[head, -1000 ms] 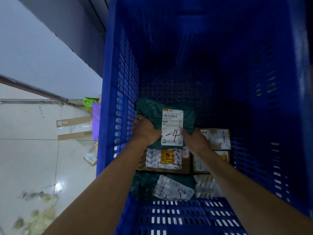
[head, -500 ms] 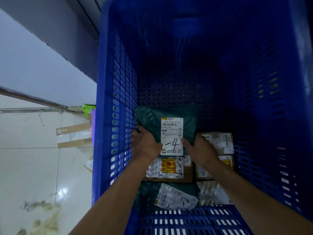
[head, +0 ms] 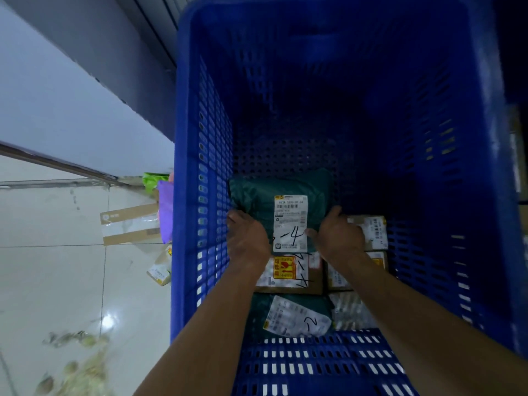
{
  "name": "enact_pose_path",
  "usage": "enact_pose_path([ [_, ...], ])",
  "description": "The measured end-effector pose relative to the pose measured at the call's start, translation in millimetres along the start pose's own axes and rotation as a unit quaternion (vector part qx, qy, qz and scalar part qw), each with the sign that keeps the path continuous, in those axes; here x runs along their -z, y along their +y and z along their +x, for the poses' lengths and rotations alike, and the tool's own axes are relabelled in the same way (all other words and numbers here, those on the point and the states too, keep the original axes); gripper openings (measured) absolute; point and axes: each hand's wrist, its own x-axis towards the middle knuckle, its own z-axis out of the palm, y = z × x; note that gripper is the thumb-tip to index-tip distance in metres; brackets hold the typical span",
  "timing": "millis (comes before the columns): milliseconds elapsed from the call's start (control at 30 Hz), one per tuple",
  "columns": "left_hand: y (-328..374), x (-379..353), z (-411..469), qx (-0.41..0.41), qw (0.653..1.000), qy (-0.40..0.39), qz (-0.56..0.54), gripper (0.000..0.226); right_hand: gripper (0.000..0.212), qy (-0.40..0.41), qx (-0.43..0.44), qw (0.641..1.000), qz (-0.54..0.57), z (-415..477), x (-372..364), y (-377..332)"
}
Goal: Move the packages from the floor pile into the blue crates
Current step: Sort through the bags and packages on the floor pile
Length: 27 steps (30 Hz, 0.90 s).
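Observation:
Both my arms reach down into a deep blue crate (head: 200, 172). A dark green poly-bag package (head: 257, 195) with a white label marked "-4" lies on the crate floor against the left wall. My left hand (head: 247, 238) grips its near left edge, and my right hand (head: 338, 234) grips its near right edge. Nearer to me in the crate lie a brown box with an orange sticker (head: 288, 272), a second green bag marked "2" (head: 297, 317), a silvery padded package (head: 351, 310) and small brown boxes (head: 371, 232) at the right.
The crate's far half is bare mesh floor (head: 288, 155). Outside on the tiled floor to the left lie a flat cardboard mailer (head: 130, 224), a purple bag (head: 165, 210), a green bag (head: 153, 180) and a small box (head: 160, 270). A wall (head: 71, 95) runs along the left.
Both hands and the green "-4" package have stayed almost in place; my right hand has slid a little further along the package's right edge. The camera has shifted slightly.

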Motion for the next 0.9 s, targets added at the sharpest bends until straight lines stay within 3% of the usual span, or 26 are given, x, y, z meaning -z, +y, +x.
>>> enact_pose_path([
  [233,-10,35,-52,-0.040,0.998,-0.035,-0.028,0.091,0.063,0.019,0.019,0.999,-0.022,-33,48,-3],
  [400,-17,85,-99,-0.160,0.986,-0.030,0.025,0.052,0.056,-0.041,0.054,0.996,-0.049,-85,102,-17],
  [533,-24,132,-140,-0.221,0.975,-0.010,-0.003,0.040,0.041,-0.104,0.073,0.991,-0.028,-126,148,-22],
  [633,-36,165,-168,-0.220,0.975,0.000,-0.040,0.044,0.035,-0.092,0.087,0.992,0.007,-165,183,-23],
  [900,-64,246,-237,-0.258,0.965,-0.019,-0.029,0.049,0.074,-0.056,0.041,0.994,0.082,-281,240,-24],
])
